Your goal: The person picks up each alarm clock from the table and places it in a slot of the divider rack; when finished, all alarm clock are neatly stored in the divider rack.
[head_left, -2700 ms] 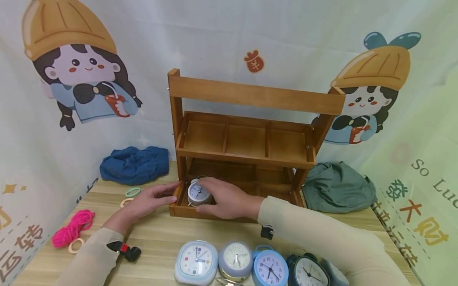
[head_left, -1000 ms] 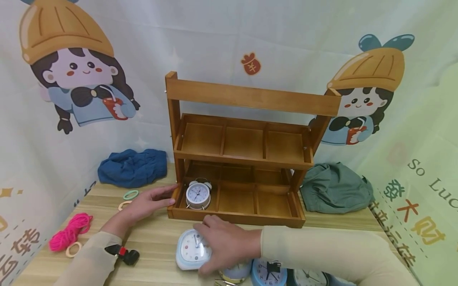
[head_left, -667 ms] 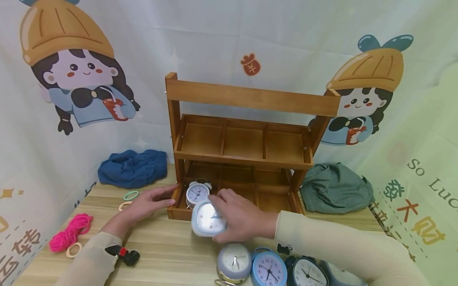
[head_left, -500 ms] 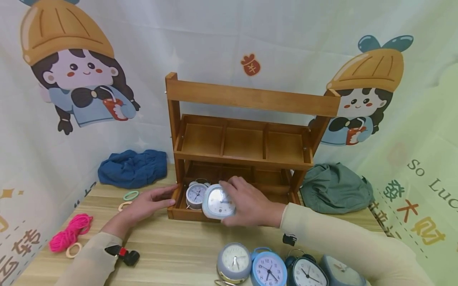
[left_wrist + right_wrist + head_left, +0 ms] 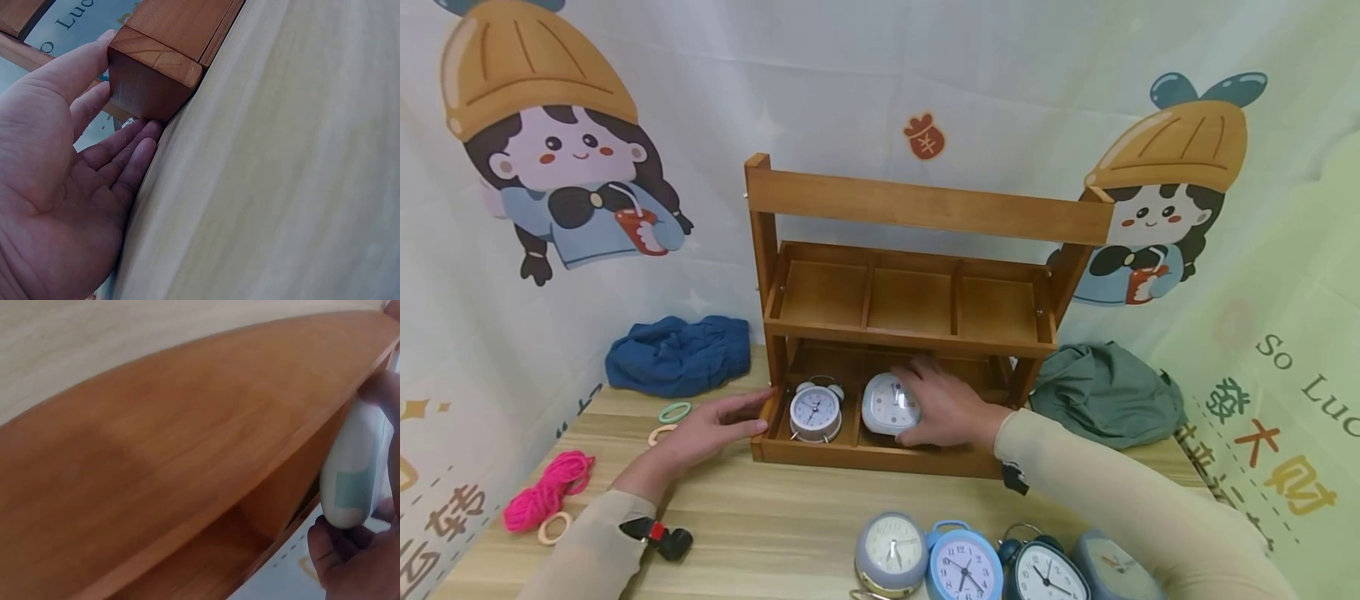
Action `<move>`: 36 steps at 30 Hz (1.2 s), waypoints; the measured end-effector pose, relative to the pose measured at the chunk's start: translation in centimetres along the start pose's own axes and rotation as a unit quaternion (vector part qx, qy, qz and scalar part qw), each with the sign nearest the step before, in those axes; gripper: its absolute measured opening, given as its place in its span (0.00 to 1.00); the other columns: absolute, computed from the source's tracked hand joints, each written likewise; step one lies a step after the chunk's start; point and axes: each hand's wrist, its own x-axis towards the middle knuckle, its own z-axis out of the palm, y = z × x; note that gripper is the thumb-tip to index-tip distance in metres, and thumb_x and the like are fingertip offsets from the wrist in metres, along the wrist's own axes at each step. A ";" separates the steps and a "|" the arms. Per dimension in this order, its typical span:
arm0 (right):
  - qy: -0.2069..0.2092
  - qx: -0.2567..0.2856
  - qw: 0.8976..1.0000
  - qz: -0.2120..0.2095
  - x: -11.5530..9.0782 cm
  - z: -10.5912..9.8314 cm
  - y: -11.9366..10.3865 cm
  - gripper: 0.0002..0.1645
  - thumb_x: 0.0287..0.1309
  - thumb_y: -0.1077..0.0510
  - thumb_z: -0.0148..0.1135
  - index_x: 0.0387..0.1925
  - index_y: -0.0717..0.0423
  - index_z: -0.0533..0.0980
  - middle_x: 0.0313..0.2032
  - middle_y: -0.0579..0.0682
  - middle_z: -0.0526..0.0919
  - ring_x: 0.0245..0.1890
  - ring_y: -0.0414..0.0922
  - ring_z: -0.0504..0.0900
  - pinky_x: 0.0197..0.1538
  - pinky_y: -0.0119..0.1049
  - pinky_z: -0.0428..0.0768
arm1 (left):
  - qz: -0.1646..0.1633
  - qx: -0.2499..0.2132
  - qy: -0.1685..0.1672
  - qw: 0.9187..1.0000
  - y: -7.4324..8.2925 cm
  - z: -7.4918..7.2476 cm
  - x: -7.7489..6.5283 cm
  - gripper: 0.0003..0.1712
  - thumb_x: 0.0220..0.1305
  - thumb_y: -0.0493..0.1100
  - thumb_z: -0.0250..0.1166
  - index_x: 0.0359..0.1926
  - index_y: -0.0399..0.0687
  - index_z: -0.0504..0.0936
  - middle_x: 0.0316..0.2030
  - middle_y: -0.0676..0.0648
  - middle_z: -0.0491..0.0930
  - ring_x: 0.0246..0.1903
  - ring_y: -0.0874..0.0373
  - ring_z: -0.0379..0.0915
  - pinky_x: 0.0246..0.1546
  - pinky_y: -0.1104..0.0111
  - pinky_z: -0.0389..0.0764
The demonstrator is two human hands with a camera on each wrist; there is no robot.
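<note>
Two clocks stand in the wooden rack (image 5: 925, 457): the twin-bell alarm clock (image 5: 815, 412) and the pale blue clock (image 5: 889, 403), which the right hand (image 5: 947, 408) grips with curled fingers, while the left hand (image 5: 707, 425) presses flat against the rack corner and four clocks (image 5: 970, 567) wait on the table (image 5: 760, 533).

The pale blue, rounded-square alarm clock (image 5: 888, 402) stands upright, its white dial facing forward, in the middle compartment of the wooden rack's (image 5: 880, 454) lower tray, beside a twin-bell clock (image 5: 815, 410).
</note>
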 end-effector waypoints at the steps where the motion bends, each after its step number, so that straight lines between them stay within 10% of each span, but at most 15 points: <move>1: -0.003 -0.004 1.000 -0.004 0.0 0.1 0.2 0.64 0.54 0.37 0.86 0.83 0.58 0.66 0.74 0.64 0.72 0.71 0.61 0.75 0.70 0.57 0.80 | 0.000 0.001 0.000 1.000 0.0 0.0 0.0 0.39 0.79 0.53 0.72 0.84 0.49 0.72 0.80 0.39 0.71 0.77 0.37 0.70 0.69 0.61 0.74; 36: -0.042 -0.061 0.995 -0.072 0.0 1.1 2.1 0.57 0.62 0.31 0.81 0.80 0.57 0.71 0.68 0.56 0.73 0.65 0.52 0.73 0.70 0.48 0.79 | 0.011 -0.009 -0.006 1.000 -0.4 0.1 0.1 0.38 0.80 0.52 0.71 0.84 0.48 0.72 0.81 0.39 0.70 0.78 0.36 0.68 0.65 0.74 0.72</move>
